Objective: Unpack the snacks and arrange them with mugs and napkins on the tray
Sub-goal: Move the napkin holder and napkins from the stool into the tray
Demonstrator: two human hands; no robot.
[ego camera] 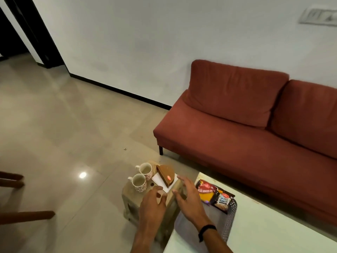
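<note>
Hands first: left hand [152, 201] and right hand [187, 193] both hover with fingers spread, holding nothing, above the near edge of the stool [133, 193]. Just right of them the tray [228, 216] sits on the white bench [264, 225], with two snack packets [215, 195] lying at its far end, looks like they're unopened. Past the hands, on the stool, there's a napkin [158, 178] under a brown wedge-shaped box [166, 173], and two mugs [143, 175] touching each other beside it. Risk I'd guess: the stool is small and crowded, so grabbing the napkin could drag the box off or bump a mug over the edge.
</note>
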